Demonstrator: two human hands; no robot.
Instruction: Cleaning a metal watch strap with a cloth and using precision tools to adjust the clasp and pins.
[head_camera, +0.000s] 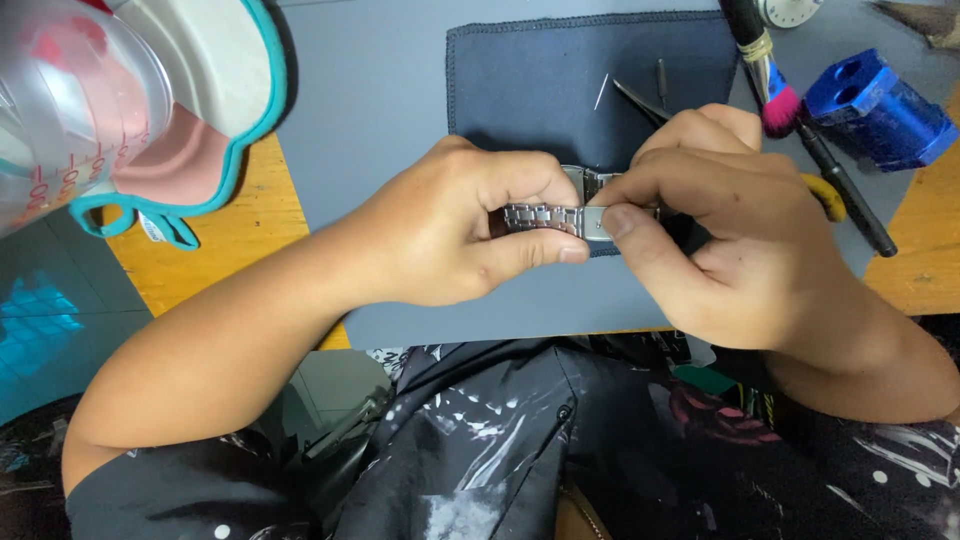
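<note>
Wooden counter (240, 235) under a grey mat (380, 100), dark cloth (540, 80) laid on top. Above the cloth's near edge, metal watch band (545, 217) held level between both hands. Left hand (465, 235) closed around the band's left part, thumb under the links. Right hand (735, 225) pinching the clasp end, thumb tip on the metal. Near the right hand: brush (770, 75), blue block (880, 110), black tool (850, 195), tweezers (640, 100). Far left, clear measuring cup (70, 100).

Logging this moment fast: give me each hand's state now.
Left hand: closed on the metal watch bracelet.
Right hand: closed, pinching the same bracelet at its clasp end.
</note>
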